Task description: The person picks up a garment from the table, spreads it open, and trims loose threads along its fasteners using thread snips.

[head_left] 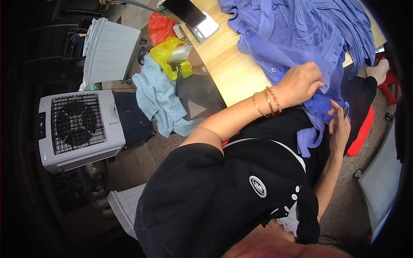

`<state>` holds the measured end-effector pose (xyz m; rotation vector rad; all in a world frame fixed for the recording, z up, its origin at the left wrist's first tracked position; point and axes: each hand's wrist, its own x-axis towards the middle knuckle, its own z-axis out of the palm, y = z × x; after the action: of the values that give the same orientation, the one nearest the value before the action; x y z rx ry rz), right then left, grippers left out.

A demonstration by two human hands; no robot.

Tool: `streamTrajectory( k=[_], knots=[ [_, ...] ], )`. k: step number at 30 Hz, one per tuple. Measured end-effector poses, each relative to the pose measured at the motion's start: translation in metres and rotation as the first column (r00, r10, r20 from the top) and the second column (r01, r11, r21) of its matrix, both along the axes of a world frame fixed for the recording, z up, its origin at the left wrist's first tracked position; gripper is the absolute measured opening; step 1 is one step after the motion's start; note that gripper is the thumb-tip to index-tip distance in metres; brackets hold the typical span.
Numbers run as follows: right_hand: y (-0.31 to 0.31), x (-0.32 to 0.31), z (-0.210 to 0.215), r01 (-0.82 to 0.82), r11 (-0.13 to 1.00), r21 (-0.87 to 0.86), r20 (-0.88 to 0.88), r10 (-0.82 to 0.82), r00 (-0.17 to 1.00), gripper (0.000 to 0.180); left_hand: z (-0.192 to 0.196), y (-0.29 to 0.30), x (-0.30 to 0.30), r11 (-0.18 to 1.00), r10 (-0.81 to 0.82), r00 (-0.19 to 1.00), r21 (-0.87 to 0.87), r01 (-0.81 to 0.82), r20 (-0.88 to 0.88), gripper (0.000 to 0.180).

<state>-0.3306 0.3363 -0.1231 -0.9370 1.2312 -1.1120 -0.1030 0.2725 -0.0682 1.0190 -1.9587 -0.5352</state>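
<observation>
A blue-violet pleated garment (297, 38) with small round metal fasteners along its edges spreads over the table and hangs down onto my lap. My left hand (301, 84), with bracelets at the wrist, is closed, pinching a fold of this cloth near the table's edge. Lower and to the right, my right hand (339, 129) is at the hanging part of the garment, its fingers bent around a small dark, thin thing at the cloth's edge. What that thing is cannot be made out.
The pale wooden table (236, 86) carries a small scale (205, 28) and a dark-screened device (186, 13). Left of it lie a yellow plastic bag (165, 51), a red bag (161, 29) and light-blue knitwear (159, 94). An air cooler (81, 129) and wheeled bins (112, 49) stand around.
</observation>
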Motion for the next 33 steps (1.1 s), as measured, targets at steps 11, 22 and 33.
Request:
streamTrajectory(
  k=[11,22,33],
  knots=[
    [-0.005,0.039,0.021,0.063,0.997,0.045,-0.067,-0.060,0.996,0.025,-0.023,0.014,-0.003,0.924,-0.105,0.994,0.367,0.106,-0.023,0.016],
    [-0.005,0.024,0.016,-0.055,0.994,0.096,0.277,0.027,0.960,0.016,-0.019,0.013,0.000,0.824,-0.078,0.975,0.537,0.181,-0.209,0.010],
    [-0.003,0.027,0.022,0.025,0.995,0.098,0.196,-0.044,0.980,0.011,-0.023,0.005,-0.003,0.847,-0.057,0.962,0.497,0.189,-0.267,0.012]
  ],
)
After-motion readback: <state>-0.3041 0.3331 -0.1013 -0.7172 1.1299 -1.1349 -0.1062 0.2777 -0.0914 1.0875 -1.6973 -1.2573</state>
